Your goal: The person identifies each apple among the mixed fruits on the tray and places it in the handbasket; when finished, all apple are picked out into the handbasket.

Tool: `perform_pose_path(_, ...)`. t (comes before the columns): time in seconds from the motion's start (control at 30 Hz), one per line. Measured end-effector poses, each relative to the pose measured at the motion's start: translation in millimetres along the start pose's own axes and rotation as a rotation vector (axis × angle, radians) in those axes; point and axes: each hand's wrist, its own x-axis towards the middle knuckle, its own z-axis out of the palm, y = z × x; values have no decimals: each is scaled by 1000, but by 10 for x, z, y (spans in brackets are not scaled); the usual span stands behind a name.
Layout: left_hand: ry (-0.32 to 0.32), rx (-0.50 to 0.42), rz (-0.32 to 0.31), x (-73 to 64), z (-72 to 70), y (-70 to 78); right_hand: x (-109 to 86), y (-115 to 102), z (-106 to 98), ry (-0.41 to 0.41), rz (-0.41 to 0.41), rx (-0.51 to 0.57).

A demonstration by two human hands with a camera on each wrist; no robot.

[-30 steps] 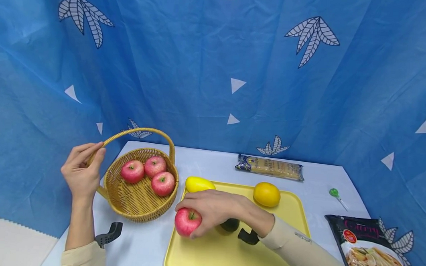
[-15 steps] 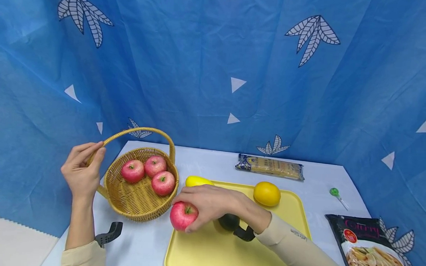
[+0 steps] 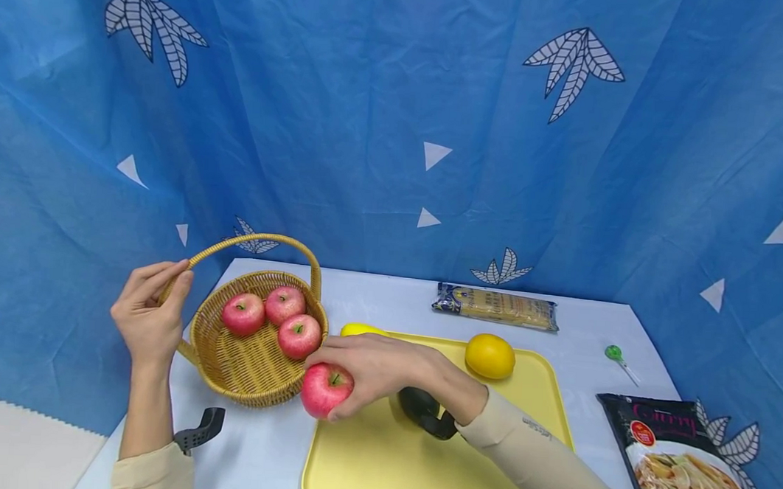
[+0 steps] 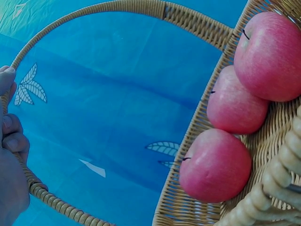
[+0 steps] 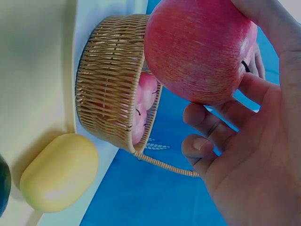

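My left hand (image 3: 151, 320) grips the arched handle (image 3: 259, 239) of a round wicker basket (image 3: 251, 394) on its left side; in the left wrist view its fingers (image 4: 14, 141) curl round the handle. Inside the basket lie three red apples (image 4: 216, 165), grouped toward the back and right. A fourth red apple (image 3: 326, 391) is held in my right hand (image 3: 381, 369), between thumb and fingers, just right of the basket's rim and over the left edge of a yellow tray (image 3: 380, 465). From the right wrist view, this apple (image 5: 197, 52) is raised above the tray, with the basket beyond it.
On the tray are a yellow mango-like fruit (image 3: 360, 329), an orange-yellow round fruit (image 3: 490, 356) and a dark fruit (image 3: 416, 401), partly behind my right wrist. Farther out lie a noodle packet (image 3: 497, 307), a green lollipop (image 3: 615, 353) and a black curry noodle bag (image 3: 682, 459).
My right hand has carried the apple up and left, from over the tray toward the basket. The left hand stays on the handle and the basket has not moved.
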Motion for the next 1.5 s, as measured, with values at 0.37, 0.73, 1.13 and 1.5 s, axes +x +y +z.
perform_pose_path(0.37,3,15,-8,0,5,12,91,-9,-29,25,-19,-14)
perform_pose_path(0.73,4,12,-1,0,-1,4,200,13,-33,35,2,-17)
perform_pose_path(1.13,-1,3,0,-5,11,20,377,74,7,40,25,-49)
perform_pose_path(1.5,5,19,0,-2,6,9,513,130,28,60,54,-5)
